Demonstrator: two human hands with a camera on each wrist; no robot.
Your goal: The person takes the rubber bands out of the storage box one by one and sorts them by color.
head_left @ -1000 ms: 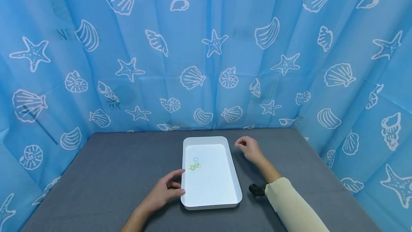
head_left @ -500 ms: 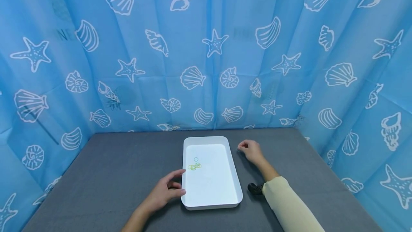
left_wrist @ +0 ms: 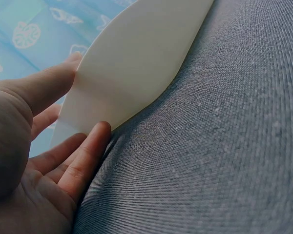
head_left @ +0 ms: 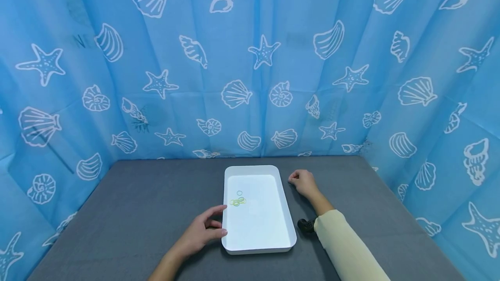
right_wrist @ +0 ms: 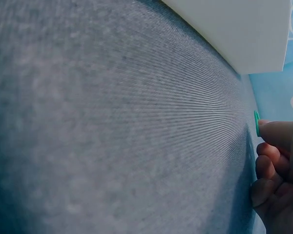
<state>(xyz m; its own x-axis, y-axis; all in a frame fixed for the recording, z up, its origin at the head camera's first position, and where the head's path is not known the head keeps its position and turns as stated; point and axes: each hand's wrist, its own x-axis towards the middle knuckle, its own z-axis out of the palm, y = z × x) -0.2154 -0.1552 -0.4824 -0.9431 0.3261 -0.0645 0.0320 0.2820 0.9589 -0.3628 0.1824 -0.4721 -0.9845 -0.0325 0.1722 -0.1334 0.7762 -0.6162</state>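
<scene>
A white rectangular tray [head_left: 259, 229] lies on the grey cloth. Several thin yellow and green rings [head_left: 237, 202] are gathered at the left of its floor. My left hand [head_left: 201, 231] holds the tray's left wall, thumb and forefinger at the rim; in the left wrist view the other fingers [left_wrist: 83, 161] press against the wall's outer side. Just right of the tray's far right corner, my right hand [head_left: 303, 182] is close over the cloth. Between its thumb and forefinger it pinches a small green ring [right_wrist: 257, 123], seen edge-on in the right wrist view, with the remaining fingers curled.
Grey cloth [head_left: 164, 203] covers the table around the tray. A blue curtain with white shell prints [head_left: 242, 133] hangs behind the table and along both sides. A black wrist strap mount [head_left: 306, 226] sticks out at the right sleeve [head_left: 343, 237].
My right hand has shifted slightly toward me and lower, and its forearm has swung a little left. The left hand keeps its hold on the tray. The head view has turned slightly.
</scene>
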